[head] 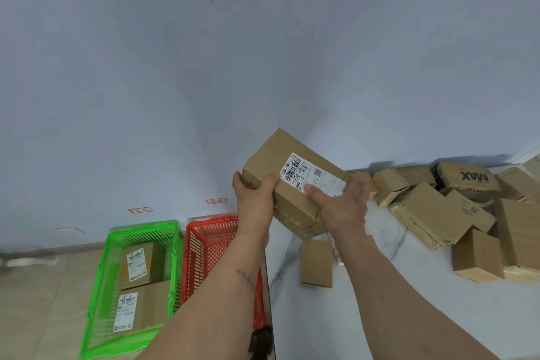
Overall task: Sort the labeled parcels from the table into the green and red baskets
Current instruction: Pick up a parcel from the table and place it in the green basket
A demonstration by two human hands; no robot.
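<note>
Both hands hold one brown cardboard parcel (271,161) with a white shipping label up in the air, above the table's left edge. My left hand (254,199) grips its left end, and my right hand (342,204) grips its near right side with the thumb on the label. On the floor to the left stands the green basket (99,295) with two labeled parcels (140,266) inside. The red basket (201,245) stands beside it, partly hidden by my left forearm; what it holds is hidden.
The white marble table (365,316) carries a pile of several brown boxes (432,213) at the right and one small box (317,264) near its left edge. Two small red-framed tags (216,201) are stuck on the wall above the baskets.
</note>
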